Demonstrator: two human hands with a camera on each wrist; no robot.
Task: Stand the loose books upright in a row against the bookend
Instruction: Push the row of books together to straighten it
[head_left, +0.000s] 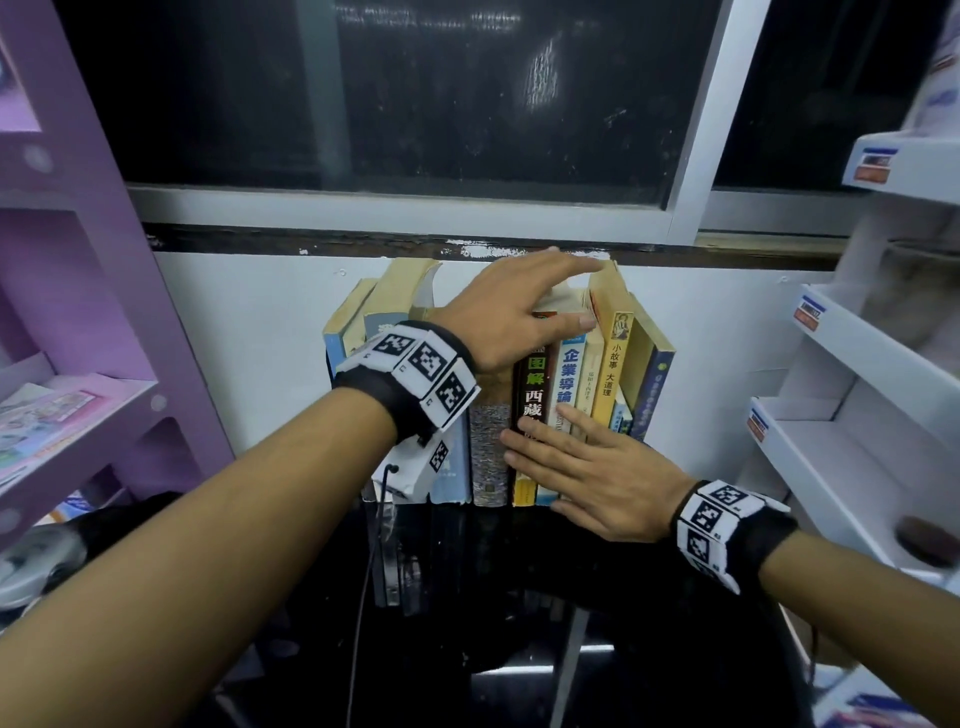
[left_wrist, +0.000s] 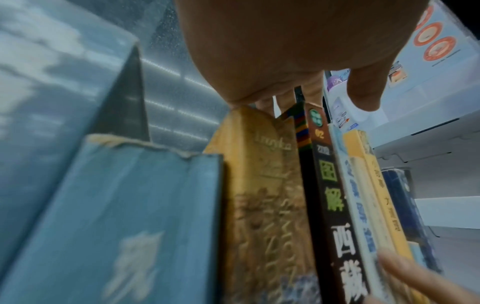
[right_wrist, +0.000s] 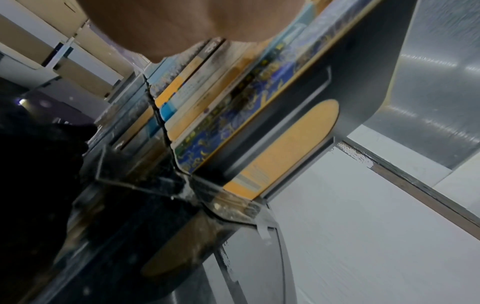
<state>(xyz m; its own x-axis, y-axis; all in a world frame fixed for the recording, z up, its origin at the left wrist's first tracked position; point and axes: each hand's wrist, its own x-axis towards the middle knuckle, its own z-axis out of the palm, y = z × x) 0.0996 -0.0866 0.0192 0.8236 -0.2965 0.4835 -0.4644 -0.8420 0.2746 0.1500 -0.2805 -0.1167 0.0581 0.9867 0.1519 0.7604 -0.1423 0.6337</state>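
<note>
Several books stand upright in a row on the black table against the white wall. My left hand lies over their tops, fingers stretched toward the tall yellow book, thumb on the front of the pale blue book. My right hand presses flat, fingers straight, on the lower spines around the dark book with green characters. In the right wrist view a dark grey metal bookend stands against the right end, beside the dark blue patterned book. The left wrist view shows a worn blue book and a tan book.
A purple shelf unit with printed sheets stands close on the left. White tiered shelves stand close on the right. A dark window is above the books. A thin black cable hangs down from my left wrist.
</note>
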